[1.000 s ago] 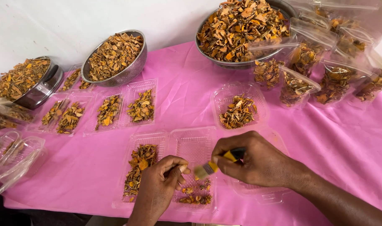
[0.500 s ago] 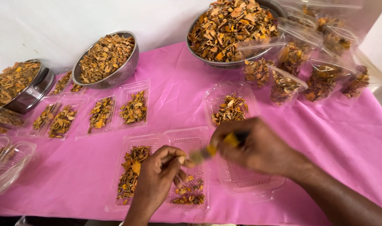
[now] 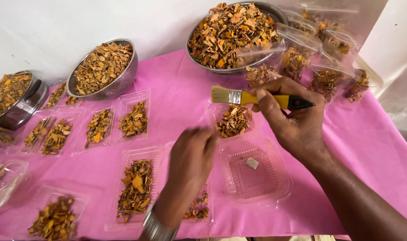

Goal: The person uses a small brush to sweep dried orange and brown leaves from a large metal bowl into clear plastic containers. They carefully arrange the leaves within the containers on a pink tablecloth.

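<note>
- Right hand point(image 3: 292, 122): fingers closed round the yellow handle of a paintbrush point(image 3: 257, 98), held above the pink cloth point(image 3: 176, 96), bristles pointing left.
- Brush: judged light and stiff, with soft bristles; best gripped mid-handle.
- Left hand point(image 3: 190, 165): blurred over a clear tray point(image 3: 136, 189) of dried orange chips; grip cannot be told.

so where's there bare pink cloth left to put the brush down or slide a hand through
Bare tablecloth shows on the right, beyond the right hand holding the brush, below the filled bags. A smaller patch lies between the colander and the large bowl. The left and front are crowded with clear trays.
</note>
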